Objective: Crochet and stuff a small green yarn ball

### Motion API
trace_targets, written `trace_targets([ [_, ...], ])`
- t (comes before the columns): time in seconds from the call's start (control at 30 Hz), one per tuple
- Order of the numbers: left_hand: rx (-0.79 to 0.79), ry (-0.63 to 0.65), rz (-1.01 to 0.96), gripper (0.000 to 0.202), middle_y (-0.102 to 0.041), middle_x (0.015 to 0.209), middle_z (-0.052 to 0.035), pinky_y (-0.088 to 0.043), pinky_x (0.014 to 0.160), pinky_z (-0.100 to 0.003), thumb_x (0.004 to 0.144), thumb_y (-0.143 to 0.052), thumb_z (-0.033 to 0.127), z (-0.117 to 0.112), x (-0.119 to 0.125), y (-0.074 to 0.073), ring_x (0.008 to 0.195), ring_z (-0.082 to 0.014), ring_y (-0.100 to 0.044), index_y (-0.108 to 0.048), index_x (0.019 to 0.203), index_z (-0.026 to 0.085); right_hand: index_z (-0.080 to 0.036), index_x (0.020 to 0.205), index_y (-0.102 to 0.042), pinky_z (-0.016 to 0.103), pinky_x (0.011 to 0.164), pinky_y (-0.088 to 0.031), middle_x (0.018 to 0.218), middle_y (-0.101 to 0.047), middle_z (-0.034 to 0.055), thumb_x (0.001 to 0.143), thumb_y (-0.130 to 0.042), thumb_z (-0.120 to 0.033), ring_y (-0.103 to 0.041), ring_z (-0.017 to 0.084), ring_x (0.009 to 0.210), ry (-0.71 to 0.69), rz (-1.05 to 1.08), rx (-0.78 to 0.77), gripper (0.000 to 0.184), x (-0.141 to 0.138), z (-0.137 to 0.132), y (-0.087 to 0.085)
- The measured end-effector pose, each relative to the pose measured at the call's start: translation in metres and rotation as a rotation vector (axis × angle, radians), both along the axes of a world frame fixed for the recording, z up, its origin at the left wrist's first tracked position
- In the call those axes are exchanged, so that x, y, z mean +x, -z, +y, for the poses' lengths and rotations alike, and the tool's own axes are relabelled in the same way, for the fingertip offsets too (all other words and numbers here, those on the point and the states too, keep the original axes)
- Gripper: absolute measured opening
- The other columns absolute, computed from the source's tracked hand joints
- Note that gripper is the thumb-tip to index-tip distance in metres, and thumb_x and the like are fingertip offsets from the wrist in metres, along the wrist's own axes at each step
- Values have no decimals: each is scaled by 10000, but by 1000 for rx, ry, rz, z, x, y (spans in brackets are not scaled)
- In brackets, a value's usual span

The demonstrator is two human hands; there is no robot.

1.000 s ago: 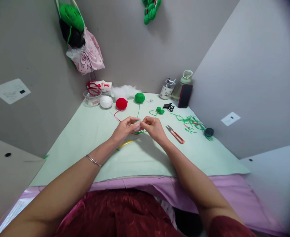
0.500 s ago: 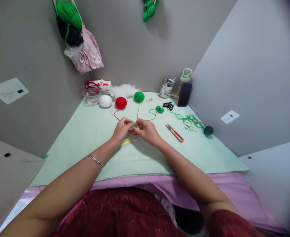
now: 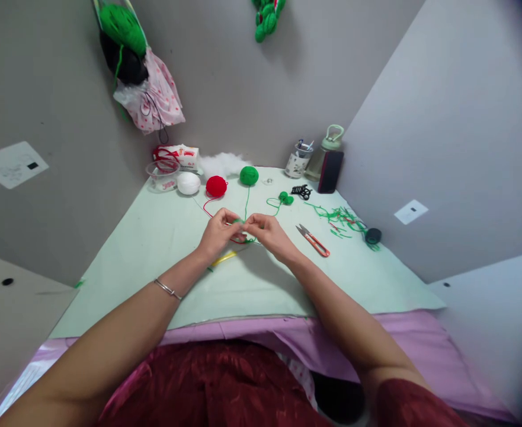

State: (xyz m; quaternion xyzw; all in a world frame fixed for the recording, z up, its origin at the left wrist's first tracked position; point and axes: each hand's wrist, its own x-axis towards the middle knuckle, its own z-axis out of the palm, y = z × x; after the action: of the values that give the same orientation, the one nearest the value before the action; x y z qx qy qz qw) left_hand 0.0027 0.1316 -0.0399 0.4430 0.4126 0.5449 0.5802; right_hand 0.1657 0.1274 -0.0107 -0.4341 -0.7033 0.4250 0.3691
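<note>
1. Although most of it is hidden, a small yarn piece [image 3: 238,221] sits right between the two sets of fingertips, with green and some white showing; its long axis cannot be told.
2. The left hand [image 3: 223,234] seems to have the larger share of it, thumb and fingers curled round its left side; the right hand [image 3: 265,230] has thumb and forefinger drawn narrow in a pinch at its right side, the exact spot too small to make out.
3. From straight beyond the fingers, a green strand [image 3: 246,204] runs from a green ball [image 3: 249,175] down to them; a red strand [image 3: 205,207] comes from a red ball [image 3: 216,187], beyond and to their left. Just below the fingertips, loose green yarn [image 3: 249,241] hangs or lies; which, one cannot tell.
4. Nearer the body than the fingers, a yellow-handled tool [image 3: 224,258] lies slantwise on the cloth, close by the left wrist.
5. Well to the right of the fingers lie orange-handled snips [image 3: 313,239], blades pointing away; farther out are yarn scraps [image 3: 345,219] and a black roll [image 3: 373,236].
6. Beneath everything spreads a pale green cloth [image 3: 154,267], smooth around the fingers, with grey walls [image 3: 225,77] enclosing its far side.
</note>
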Motion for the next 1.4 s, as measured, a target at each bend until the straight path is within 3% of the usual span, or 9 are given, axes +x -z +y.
trace_targets([
  [0.1,-19,-65,19,292,-593,694,84,-490,532,-223,659,-767,91,3,0,4,514,-89,-588,-549,823,196,-216,766,-570,261,622,-377,669,-579,-37,750,-647,-348,-477,132,643,-23,-26,11,155,-7,-1,7],
  [0.2,-65,-51,-3,231,-593,637,73,-529,563,-244,684,-716,100,1,-1,3,544,-115,-602,-543,801,199,-226,709,-529,264,620,-322,649,-518,-54,718,-678,-295,-416,126,641,40,-68,67,164,-11,1,12],
  [0.33,-98,46,-76,174,-647,667,43,-603,692,-302,776,-702,183,-4,-1,-5,624,-138,-683,-541,840,192,-227,698,-521,282,620,-292,614,-461,-61,776,-674,-361,-369,125,613,153,-80,110,217,-8,6,11],
  [0.47,-92,139,-119,204,-724,772,-18,-606,747,-297,836,-740,257,-9,1,-11,727,-161,-754,-556,868,176,-220,706,-550,288,591,-281,581,-430,-64,801,-664,-452,-350,121,580,193,-38,91,275,1,13,7],
  [0.57,-87,152,-132,248,-726,775,-18,-610,742,-298,837,-772,280,-8,1,-11,720,-158,-751,-548,867,178,-208,721,-577,284,584,-302,586,-461,-55,814,-652,-509,-368,121,584,142,7,62,324,4,12,1],
  [0.73,-66,110,-116,293,-648,679,46,-618,703,-294,773,-791,242,-3,-1,-6,588,-96,-646,-505,811,189,-192,774,-621,277,627,-378,656,-580,-25,842,-619,-470,-469,127,624,20,69,-10,287,-1,-1,-6],
  [0.93,9,24,-51,264,-570,676,84,-506,527,-176,669,-778,149,1,0,4,544,-67,-567,-569,826,183,-196,758,-604,286,684,-460,718,-665,6,826,-624,-454,-579,145,674,-80,119,-91,268,-7,-5,-1],
  [1.2,26,91,-81,352,-641,858,33,-612,734,-296,732,-783,199,-5,1,1,721,-135,-728,-593,1027,184,-206,747,-579,260,587,-352,593,-586,-39,753,-704,-472,-485,122,568,55,65,-39,294,1,11,6],
  [1.4,31,167,-95,297,-685,864,-14,-628,840,-360,834,-756,363,-7,-2,-7,813,-164,-751,-601,997,170,-187,681,-600,260,563,-274,575,-585,-32,744,-712,-468,-403,101,552,118,1,-21,309,5,11,6],
])
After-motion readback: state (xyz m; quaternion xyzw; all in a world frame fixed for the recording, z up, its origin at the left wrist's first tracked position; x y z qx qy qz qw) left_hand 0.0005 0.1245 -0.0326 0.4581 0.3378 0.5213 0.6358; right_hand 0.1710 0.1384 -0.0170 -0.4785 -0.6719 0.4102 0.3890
